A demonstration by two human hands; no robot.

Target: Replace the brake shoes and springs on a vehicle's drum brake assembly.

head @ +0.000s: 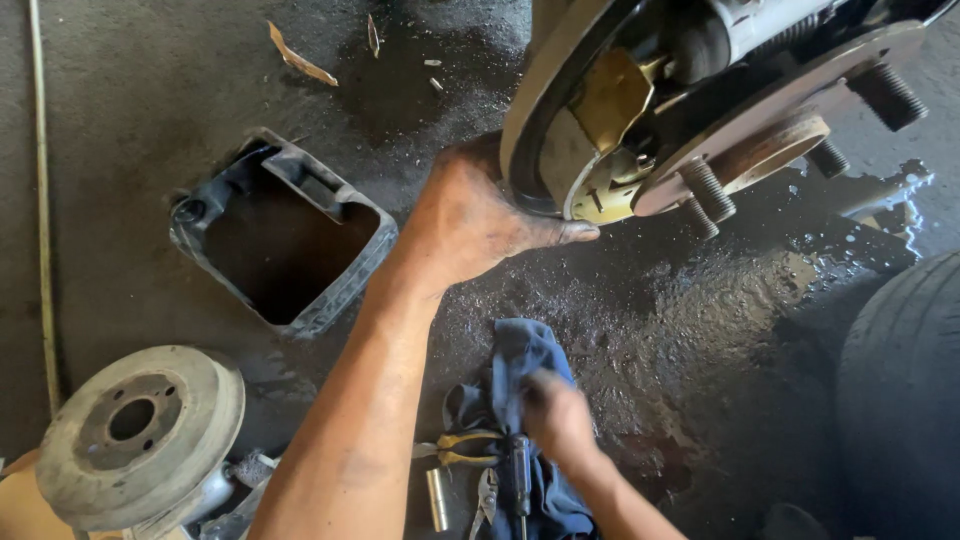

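Wrapped around the lower rim of the brake assembly (600, 150), the left hand (470, 215) keeps a curled grip, thumb stretched toward three o'clock. At six o'clock the right hand (555, 420) closes its grip on a blue rag (520, 350) lying on the wet floor (700, 330) over pliers (455, 447). A brake drum (135, 435) sits at eight o'clock, a black tray (280, 235) at ten.

We see bare wet floor (700, 330) between the blue rag (520, 360) and the black rubber tyre (905, 390), with room to pass. Up top, the round metal wheel hub (770, 110) and its threaded studs (708, 190) stick out. The black plastic tray (355, 275) blocks the left.
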